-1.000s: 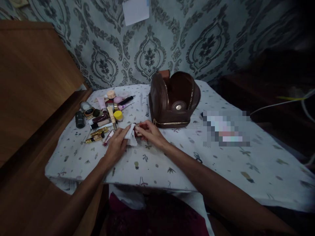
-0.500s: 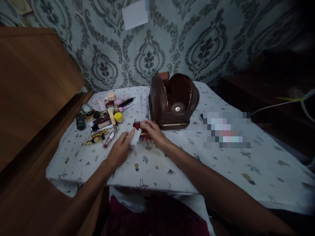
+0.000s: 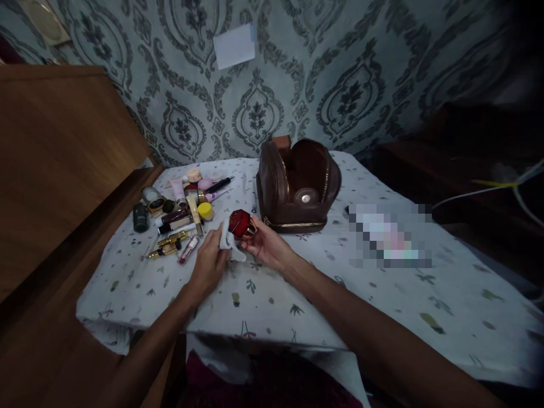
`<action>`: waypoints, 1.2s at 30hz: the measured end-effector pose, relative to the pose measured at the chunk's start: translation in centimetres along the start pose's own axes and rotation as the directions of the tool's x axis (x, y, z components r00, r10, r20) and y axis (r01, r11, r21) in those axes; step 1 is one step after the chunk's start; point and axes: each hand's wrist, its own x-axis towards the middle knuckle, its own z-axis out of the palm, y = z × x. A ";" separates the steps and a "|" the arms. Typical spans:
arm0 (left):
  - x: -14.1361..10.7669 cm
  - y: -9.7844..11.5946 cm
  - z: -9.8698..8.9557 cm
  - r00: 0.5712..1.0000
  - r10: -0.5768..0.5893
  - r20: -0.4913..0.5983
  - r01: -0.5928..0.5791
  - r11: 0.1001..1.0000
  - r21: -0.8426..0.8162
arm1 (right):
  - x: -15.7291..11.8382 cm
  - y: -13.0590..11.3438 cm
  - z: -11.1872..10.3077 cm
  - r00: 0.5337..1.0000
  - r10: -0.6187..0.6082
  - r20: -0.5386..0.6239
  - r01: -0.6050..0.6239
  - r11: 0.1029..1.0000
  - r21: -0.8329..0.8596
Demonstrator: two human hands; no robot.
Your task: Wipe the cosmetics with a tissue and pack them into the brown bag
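A single view, from 1 head-worn camera, looks forward and down over the bench (image 3: 272, 309) toward a patterned wall (image 3: 257, 116).

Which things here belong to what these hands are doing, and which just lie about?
In use: red faceted bottle, in the right hand; white cloth, in the left hand.

Apparently just there: open brown bag, yellow-lidded jar, dark green bottle, pink tube.

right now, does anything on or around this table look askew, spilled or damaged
The white sheet on the patterned wallpaper hangs crooked, its right side higher. No spill or damage shows around the red faceted bottle in the right hand; what the pixelated patch covers can't be judged.
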 end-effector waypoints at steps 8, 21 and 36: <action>1.3 1.4 0.3 0.978 -0.207 0.006 0.184 0.856 -0.483 | -0.8 0.3 -0.5 0.970 -0.047 0.240 0.046 0.999 0.008; 0.6 0.4 0.0 0.910 -0.381 -0.166 0.274 0.850 -0.449 | -2.4 -0.2 0.0 0.924 0.092 0.370 -0.068 0.995 -0.077; 1.2 2.7 -2.1 0.846 -0.496 0.197 0.525 0.703 -0.480 | -0.8 0.3 -0.6 0.864 -0.262 0.429 0.465 0.741 -0.484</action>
